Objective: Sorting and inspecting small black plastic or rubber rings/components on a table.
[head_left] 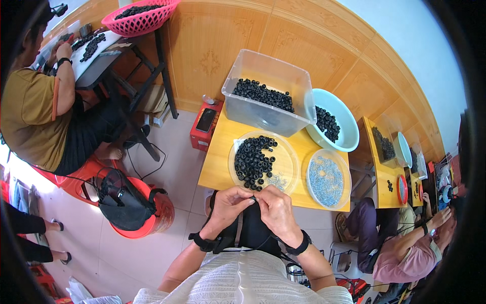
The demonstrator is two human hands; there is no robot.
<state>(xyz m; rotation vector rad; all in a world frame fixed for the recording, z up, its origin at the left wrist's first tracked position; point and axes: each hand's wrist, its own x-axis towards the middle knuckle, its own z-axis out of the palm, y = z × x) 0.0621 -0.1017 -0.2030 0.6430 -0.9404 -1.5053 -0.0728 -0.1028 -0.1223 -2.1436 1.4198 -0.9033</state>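
My left hand (228, 209) and my right hand (276, 210) meet in a pinch at the table's front edge, above my lap. Between the fingertips a small black part shows at the left hand; the fingers cover most of it. What the right fingertips grip is hidden. Just beyond the hands lies a round clear tray (288, 161) with a heap of black ring-shaped parts (251, 161) on its left side. A few tiny clear pieces (276, 181) lie near its front rim. To the right, a second round tray (346, 191) holds many tiny bluish clear pieces (324, 175).
Behind the trays stand a clear plastic bin (268, 120) and a light-blue basin (349, 134), both with black parts. A phone (206, 120) rests on a red box (199, 139) left of the yellow table (218, 169). Co-workers sit at the left and right. A black bag (124, 197) lies on a red bucket (164, 215).
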